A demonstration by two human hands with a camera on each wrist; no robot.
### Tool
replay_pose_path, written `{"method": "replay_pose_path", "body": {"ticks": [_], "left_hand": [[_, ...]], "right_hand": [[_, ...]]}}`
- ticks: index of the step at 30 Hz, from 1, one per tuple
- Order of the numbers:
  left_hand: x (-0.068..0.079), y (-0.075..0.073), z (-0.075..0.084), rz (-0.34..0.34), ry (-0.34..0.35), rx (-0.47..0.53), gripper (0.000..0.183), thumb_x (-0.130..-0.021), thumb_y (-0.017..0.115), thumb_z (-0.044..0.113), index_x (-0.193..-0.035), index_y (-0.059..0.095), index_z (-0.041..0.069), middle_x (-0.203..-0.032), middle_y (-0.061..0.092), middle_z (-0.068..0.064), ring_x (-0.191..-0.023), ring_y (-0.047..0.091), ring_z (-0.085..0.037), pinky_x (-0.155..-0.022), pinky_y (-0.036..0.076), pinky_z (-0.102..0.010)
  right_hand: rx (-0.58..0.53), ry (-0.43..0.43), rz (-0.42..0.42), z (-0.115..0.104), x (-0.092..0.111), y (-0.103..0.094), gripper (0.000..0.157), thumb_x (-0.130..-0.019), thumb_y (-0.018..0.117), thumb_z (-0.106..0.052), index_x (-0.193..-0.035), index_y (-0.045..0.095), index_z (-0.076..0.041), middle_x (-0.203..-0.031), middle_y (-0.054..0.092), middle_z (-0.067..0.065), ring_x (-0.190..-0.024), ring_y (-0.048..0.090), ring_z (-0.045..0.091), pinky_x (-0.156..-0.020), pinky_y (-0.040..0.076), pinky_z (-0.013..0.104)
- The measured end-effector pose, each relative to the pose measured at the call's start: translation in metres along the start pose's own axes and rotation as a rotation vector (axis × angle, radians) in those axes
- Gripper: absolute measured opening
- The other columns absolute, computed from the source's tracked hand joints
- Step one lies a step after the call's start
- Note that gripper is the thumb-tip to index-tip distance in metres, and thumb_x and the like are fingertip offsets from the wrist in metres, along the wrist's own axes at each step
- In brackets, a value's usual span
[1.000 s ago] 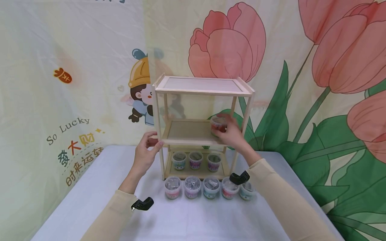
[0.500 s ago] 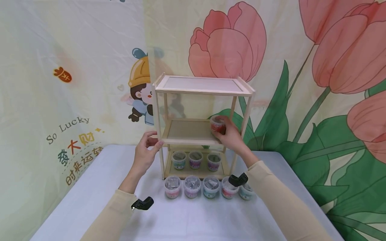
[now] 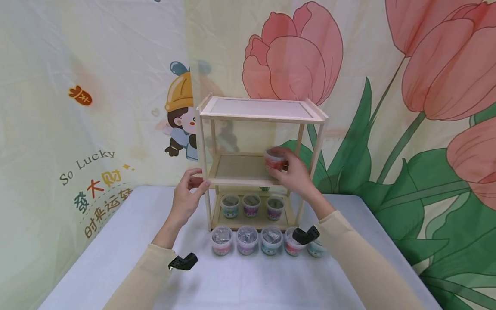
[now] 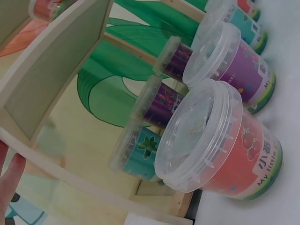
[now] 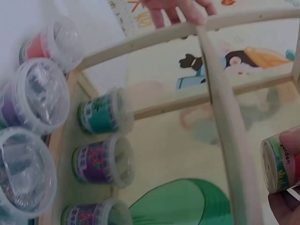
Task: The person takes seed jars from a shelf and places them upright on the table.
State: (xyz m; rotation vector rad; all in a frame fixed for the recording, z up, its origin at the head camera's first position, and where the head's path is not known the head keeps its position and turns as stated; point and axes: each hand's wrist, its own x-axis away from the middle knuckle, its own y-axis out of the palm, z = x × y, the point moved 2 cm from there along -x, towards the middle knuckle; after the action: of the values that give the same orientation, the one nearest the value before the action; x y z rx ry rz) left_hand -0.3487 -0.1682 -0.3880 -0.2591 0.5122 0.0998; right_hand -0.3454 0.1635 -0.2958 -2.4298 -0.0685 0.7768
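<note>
My right hand [image 3: 293, 171] grips a small clear-lidded plastic cup with a red label [image 3: 274, 160] at the right part of the rack's middle shelf [image 3: 240, 168]. The right wrist view shows that cup [image 5: 276, 164] side-on, partly cut off; whether its base touches the shelf I cannot tell. My left hand [image 3: 187, 196] holds the left front post of the wooden rack [image 3: 204, 150], thumb in front at the middle shelf's corner. Three cups stand on the bottom shelf: a teal cup [image 3: 230, 207], a purple cup [image 3: 251, 206] and another purple cup [image 3: 275, 209].
In front of the rack stands a row of several lidded cups, among them a pink cup [image 3: 222, 242], a lilac cup [image 3: 247, 241] and a teal one [image 3: 271, 242]. My right wrist camera [image 3: 306, 235] hides part of this row. A white cloth covers the table [image 3: 248, 284].
My right hand has shifted the red-labelled cup slightly left over the middle shelf. My left hand stays on the post, and the other cups have not moved.
</note>
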Motion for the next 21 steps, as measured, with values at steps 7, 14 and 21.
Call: {"method": "replay_pose_path", "body": {"ticks": [7, 14, 21], "left_hand": [[-0.001, 0.001, 0.002, 0.012, -0.001, -0.002, 0.044, -0.102, 0.075, 0.024, -0.141, 0.057, 0.017, -0.114, 0.066, -0.014, -0.105, 0.063, -0.020, -0.084, 0.054, -0.018], [-0.002, 0.002, 0.002, 0.001, -0.001, 0.007, 0.044, -0.102, 0.075, 0.024, -0.141, 0.057, 0.015, -0.114, 0.066, -0.015, -0.106, 0.063, -0.022, -0.083, 0.055, -0.018], [0.002, 0.000, 0.011, -0.008, -0.035, 0.010, 0.046, -0.104, 0.072, 0.019, -0.145, 0.054, 0.010, -0.118, 0.063, -0.022, -0.112, 0.062, -0.030, -0.082, 0.052, -0.014]], "right_hand": [[-0.025, -0.065, -0.044, -0.030, 0.014, 0.004, 0.059, -0.095, 0.080, -0.007, -0.148, 0.056, -0.013, -0.139, 0.058, 0.015, -0.122, 0.062, 0.032, -0.100, 0.058, 0.048], [-0.044, -0.086, -0.072, -0.046, 0.032, 0.015, 0.064, -0.091, 0.083, -0.001, -0.148, 0.055, -0.011, -0.142, 0.059, 0.015, -0.123, 0.064, 0.032, -0.100, 0.059, 0.047], [-0.070, -0.076, -0.087, -0.051, 0.054, 0.034, 0.064, -0.090, 0.083, -0.001, -0.147, 0.056, -0.011, -0.138, 0.061, 0.013, -0.123, 0.062, 0.030, -0.100, 0.059, 0.046]]}}
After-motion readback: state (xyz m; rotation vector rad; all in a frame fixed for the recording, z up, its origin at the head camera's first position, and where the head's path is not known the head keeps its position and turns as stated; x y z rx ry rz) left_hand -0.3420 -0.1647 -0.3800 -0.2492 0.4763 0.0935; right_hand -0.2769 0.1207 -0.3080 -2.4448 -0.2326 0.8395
